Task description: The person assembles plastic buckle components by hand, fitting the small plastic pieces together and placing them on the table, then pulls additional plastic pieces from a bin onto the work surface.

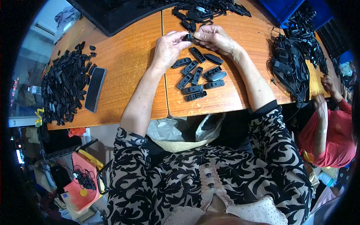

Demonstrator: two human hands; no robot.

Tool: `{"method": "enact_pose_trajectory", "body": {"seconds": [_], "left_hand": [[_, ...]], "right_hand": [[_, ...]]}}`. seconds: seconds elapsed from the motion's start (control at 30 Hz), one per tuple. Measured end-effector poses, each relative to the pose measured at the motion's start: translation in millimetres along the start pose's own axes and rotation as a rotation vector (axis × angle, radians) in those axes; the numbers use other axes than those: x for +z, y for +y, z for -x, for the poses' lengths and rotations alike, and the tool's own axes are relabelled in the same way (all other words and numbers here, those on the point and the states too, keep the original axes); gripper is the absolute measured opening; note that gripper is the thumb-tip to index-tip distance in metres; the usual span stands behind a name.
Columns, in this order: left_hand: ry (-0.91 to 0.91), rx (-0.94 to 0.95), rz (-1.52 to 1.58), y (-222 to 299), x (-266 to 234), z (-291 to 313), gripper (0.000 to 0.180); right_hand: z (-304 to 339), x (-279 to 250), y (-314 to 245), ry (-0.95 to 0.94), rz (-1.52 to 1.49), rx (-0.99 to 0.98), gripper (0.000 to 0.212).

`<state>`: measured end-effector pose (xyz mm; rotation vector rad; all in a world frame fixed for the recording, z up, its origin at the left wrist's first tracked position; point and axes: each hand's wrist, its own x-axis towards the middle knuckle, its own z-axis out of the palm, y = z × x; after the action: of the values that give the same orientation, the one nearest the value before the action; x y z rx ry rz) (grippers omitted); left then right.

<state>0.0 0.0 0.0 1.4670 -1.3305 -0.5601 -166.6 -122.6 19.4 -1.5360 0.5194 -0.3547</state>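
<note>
Black plastic clip (189, 37) sits pinched between the fingertips of the left hand (169, 48) and right hand (214, 39), raised just above the wooden table (127, 56) beyond the row of finished clips (197, 77), probably for pressing together, with bare tabletop toward the near edge.

The table (127, 63) has an orange-brown wood grain, and the small plastic parts (197, 77) in the middle of the frame, the heap of parts (63, 88) at the left and the phone (95, 89) beside it are all black. At the bottom of the frame the blouse (180, 176) shows a black leaf pattern on cream. At the upper right the bin (283, 8) is blue, and at the right edge another person's shirt (337, 138) is red.
</note>
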Motion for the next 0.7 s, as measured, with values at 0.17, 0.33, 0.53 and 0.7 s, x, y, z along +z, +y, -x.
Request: {"method": "enact_pose_trajectory", "body": {"seconds": [0.17, 0.33, 0.53, 0.7], "left_hand": [[0.023, 0.040, -0.169, 6.0, -4.0, 2.7, 0.031], [0.050, 0.181, -0.239, 1.5, -4.0, 2.4, 0.030], [0.040, 0.111, -0.106, -1.8, -0.5, 4.9, 0.031], [0.038, 0.174, -0.202, 2.6, 3.3, 6.3, 0.033]], "right_hand": [[1.1, 6.6, -4.6, 0.087, 0.113, 0.005, 0.028], [3.1, 14.8, -8.0, 0.139, 0.114, 0.019, 0.028], [0.4, 10.5, -9.7, 0.088, 0.023, 0.098, 0.029], [3.9, 7.8, -12.9, 0.061, -0.008, 0.134, 0.026]]}}
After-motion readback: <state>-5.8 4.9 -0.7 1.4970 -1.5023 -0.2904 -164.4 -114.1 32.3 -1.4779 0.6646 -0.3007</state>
